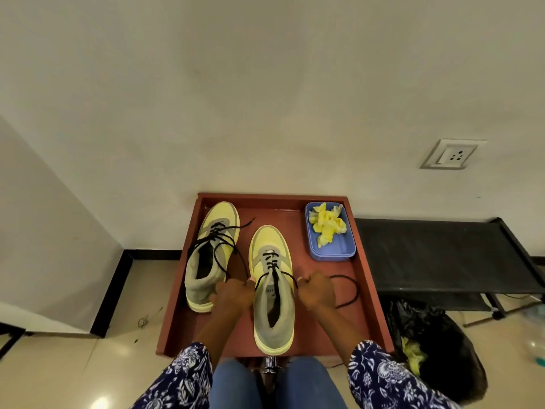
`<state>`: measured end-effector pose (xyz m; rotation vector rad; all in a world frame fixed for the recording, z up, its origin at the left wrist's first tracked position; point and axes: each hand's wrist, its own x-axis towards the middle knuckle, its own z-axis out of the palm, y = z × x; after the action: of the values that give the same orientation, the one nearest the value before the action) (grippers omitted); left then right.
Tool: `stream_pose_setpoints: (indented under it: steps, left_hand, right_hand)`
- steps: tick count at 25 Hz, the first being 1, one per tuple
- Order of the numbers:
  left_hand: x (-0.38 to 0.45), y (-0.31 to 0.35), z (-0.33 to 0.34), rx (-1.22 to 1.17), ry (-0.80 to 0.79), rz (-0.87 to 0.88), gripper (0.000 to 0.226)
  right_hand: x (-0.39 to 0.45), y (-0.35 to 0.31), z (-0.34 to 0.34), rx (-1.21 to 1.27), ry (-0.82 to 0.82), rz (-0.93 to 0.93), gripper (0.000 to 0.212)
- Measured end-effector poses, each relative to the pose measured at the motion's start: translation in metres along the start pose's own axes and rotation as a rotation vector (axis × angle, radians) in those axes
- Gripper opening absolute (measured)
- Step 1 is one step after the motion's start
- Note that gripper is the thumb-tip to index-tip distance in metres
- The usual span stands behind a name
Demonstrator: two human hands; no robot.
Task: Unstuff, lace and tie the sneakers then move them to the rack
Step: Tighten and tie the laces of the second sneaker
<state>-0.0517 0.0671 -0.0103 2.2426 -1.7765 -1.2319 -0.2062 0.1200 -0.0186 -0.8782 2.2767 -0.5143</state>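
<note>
Two yellow and grey sneakers stand on a red-brown table (pixel 365 290), toes toward the wall. The nearer sneaker (pixel 272 290) sits in the middle, with its black lace threaded through the lower eyelets. My left hand (pixel 233 293) pinches one end of that lace at the shoe's left side. My right hand (pixel 315 289) pinches the other end at the right side, and the slack loops out to the right (pixel 349 290). The other sneaker (pixel 211 255) stands at the left with its black lace loose across the top.
A blue plastic tray (pixel 331 252) holding crumpled yellow paper sits at the table's back right. A low black rack (pixel 442 255) stands to the right against the wall. A black bag (pixel 436 343) with yellow paper lies on the floor beside it.
</note>
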Motion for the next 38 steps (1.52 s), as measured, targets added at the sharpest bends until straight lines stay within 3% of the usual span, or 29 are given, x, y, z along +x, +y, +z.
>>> stream_pose_setpoints:
  steps: [5,9,13,17,21,26,29,32,38]
  left_hand:
    - [0.007,0.004,0.009,-0.348,-0.060,-0.072,0.056]
    - [0.000,0.016,0.005,-0.793,-0.162,-0.253,0.040]
    - [-0.006,0.033,0.002,-0.968,-0.223,-0.342,0.030]
    - [-0.012,0.044,-0.003,-0.969,-0.258,-0.306,0.015]
    - [-0.005,0.042,0.008,-0.831,-0.152,0.005,0.012]
    - [-0.002,0.036,0.015,-0.825,-0.087,0.189,0.010]
    - [0.000,0.038,0.012,-0.796,-0.116,0.261,0.005]
    - [-0.001,0.041,0.007,-0.671,-0.182,0.401,0.014]
    - [0.008,0.038,0.002,-0.510,-0.183,0.478,0.017]
  right_hand:
    - [-0.002,-0.007,0.017,0.238,-0.039,0.189,0.055]
    - [-0.002,-0.015,0.017,0.513,-0.024,0.294,0.043]
    - [0.002,-0.024,0.015,0.710,-0.047,0.301,0.030]
    - [0.004,-0.030,0.018,0.734,-0.003,0.219,0.024]
    - [0.008,-0.037,0.018,0.820,-0.057,0.113,0.004]
    - [0.000,-0.047,0.004,0.924,-0.179,0.096,0.012]
    - [-0.005,-0.050,-0.004,0.905,-0.240,0.041,0.007]
    - [-0.006,-0.054,-0.008,0.874,-0.276,-0.060,0.008]
    - [-0.001,-0.057,-0.014,0.599,-0.245,-0.313,0.023]
